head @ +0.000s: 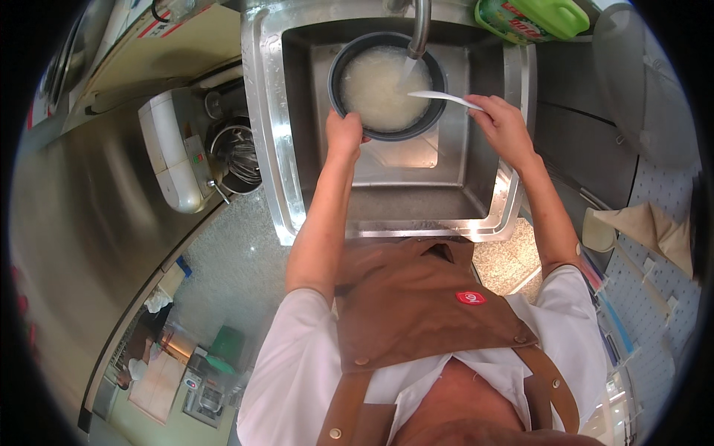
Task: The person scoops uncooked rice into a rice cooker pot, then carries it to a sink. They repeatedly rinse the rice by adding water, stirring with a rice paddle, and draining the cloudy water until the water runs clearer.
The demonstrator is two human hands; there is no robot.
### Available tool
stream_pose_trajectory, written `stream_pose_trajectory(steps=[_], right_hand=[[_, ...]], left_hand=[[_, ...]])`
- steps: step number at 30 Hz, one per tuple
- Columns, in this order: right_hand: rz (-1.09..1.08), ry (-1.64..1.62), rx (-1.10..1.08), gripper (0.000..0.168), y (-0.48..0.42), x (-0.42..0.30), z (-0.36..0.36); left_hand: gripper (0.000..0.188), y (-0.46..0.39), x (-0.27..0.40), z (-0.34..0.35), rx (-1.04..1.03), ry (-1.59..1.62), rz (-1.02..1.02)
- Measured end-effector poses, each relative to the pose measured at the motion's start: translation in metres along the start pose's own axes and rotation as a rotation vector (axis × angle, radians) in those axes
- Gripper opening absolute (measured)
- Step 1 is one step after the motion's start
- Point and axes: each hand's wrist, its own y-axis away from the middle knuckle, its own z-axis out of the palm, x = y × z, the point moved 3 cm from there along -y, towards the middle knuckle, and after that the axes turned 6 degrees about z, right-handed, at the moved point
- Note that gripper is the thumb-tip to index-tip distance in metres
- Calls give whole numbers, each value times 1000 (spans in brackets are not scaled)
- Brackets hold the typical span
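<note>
A dark round pot (403,135) is held over or in the stainless steel sink (410,209), with cloudy whitish water and what looks like rice (379,89) inside. My left hand (344,134) grips its near left rim, thumb on top. Water runs into the pot from the metal faucet (422,28). Between the thumb and fingers of my right hand (502,125) is the handle of a white spoon or rice paddle (440,96). Its far end reaches over the pot's right rim, at the water's surface; whether the tip is submerged is hard to tell.
Behind the sink's right corner lies a green detergent jug (535,22). To the left stands a white stand mixer (173,150) with a wire whisk in its bowl (237,156). Pegboard (647,267) with hung tools lines the right. Another person (136,362) is far off, lower left.
</note>
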Motion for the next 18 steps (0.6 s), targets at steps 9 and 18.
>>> stream_pose_trajectory(steps=[9,18], right_hand=[[307,-423,187,24,-13,6,-47],[69,-273,336,16,-102,4,-47]], left_hand=[[39,3,-7,-9,-11,2,-62],[42,18,-21,-31,46,-33,-75]])
